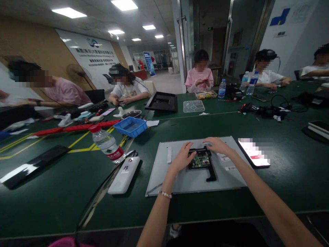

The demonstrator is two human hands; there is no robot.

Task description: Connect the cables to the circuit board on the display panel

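A flat grey metal panel [177, 181] lies on the table in front of me. On it sits a black plastic bracket [212, 173] around a green circuit board [200, 160]. My left hand [183, 158] is at the bracket's upper left corner, thumb and fingers on either side of its edge. At the upper right corner, my right hand [217, 145] has its fingers bent onto the same bracket. Parts of the bracket's far edge are hidden by my fingers.
Right of the panel lies a lit phone [253, 152]. To the left are a white power bank [124, 175] with cables, a water bottle [108, 144] and a blue tray [131, 127]. Farther off are a black housing [162, 102] and a clear plastic box [194, 106]. Several people sit around the table.
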